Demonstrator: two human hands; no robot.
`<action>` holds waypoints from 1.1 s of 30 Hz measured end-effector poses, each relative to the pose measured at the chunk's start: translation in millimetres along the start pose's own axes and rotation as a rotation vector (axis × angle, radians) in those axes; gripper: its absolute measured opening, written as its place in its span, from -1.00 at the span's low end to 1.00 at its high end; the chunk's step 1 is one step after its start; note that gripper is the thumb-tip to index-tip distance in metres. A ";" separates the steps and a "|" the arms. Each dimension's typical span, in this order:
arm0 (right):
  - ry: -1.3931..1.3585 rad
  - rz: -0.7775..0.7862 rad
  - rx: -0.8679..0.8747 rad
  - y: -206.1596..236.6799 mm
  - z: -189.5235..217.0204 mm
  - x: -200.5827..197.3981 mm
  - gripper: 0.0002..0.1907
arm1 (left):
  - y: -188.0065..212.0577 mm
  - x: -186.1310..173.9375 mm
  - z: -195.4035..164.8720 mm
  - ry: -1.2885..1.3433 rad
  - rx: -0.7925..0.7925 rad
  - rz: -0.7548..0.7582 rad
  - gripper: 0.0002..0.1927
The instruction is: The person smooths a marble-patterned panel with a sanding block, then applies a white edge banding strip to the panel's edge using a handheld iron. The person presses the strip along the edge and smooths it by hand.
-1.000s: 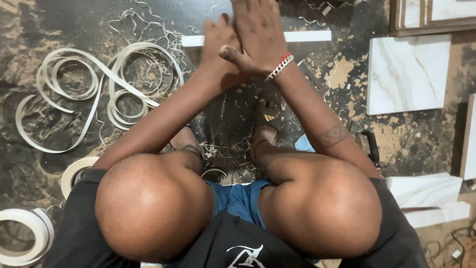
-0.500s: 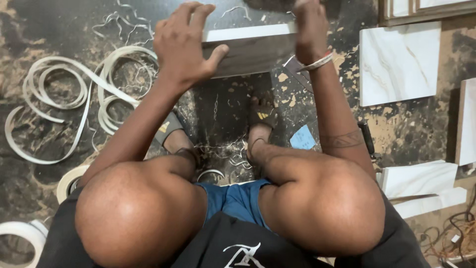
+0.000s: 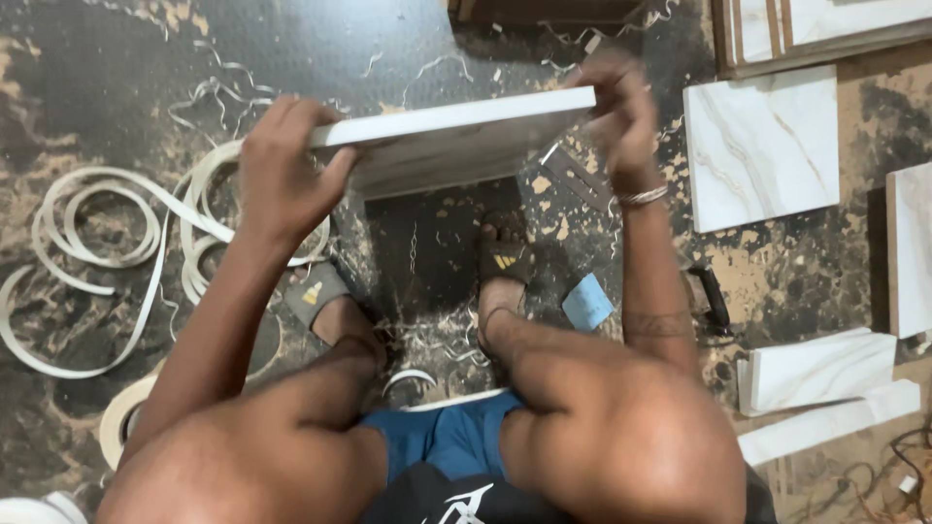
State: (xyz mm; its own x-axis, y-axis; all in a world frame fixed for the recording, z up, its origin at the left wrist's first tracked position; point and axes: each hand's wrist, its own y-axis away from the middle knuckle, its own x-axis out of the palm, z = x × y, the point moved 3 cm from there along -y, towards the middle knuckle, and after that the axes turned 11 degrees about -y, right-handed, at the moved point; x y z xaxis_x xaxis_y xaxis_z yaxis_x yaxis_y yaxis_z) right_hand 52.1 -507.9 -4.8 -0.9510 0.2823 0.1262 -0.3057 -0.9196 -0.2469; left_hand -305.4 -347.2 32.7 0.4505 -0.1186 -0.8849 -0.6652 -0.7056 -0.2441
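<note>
Loose coils of white edge-banding strip (image 3: pixel 107 243) lie on the dark, dusty floor (image 3: pixel 116 78) at far left. The left hand (image 3: pixel 286 180) grips the left end of a white board (image 3: pixel 456 136), fingers curled over its top face and thumb at its side. The board is held tilted above the floor, over the person's 2 sandalled feet (image 3: pixel 505 257). The right hand (image 3: pixel 621 116), blurred, clasps the board's right end. A small blue pad (image 3: pixel 587 303) lies by the right foot. Marble-patterned panels (image 3: pixel 762 146) lie at right.
</note>
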 end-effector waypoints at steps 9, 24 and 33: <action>-0.025 -0.282 -0.029 8.8 -65.9 13.9 -0.47 | -23.8 -1.2 27.3 0.248 -0.129 -0.065 -0.72; 0.041 -0.656 0.286 82.2 -84.1 -7.5 -0.49 | -113.4 114.6 -78.6 -0.187 0.127 0.596 -0.41; 1.027 -0.198 0.309 71.8 -87.2 -73.4 -0.47 | -98.9 144.1 -53.8 -0.081 0.184 0.435 -0.48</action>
State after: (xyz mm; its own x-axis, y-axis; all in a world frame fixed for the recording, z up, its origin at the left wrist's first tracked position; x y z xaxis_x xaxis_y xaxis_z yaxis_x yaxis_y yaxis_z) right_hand 95.9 -570.8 -115.5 -0.5150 0.3945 -0.7610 -0.5694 -0.8211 -0.0403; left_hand -142.7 -332.1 -49.4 0.0636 -0.3151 -0.9469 -0.8795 -0.4661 0.0960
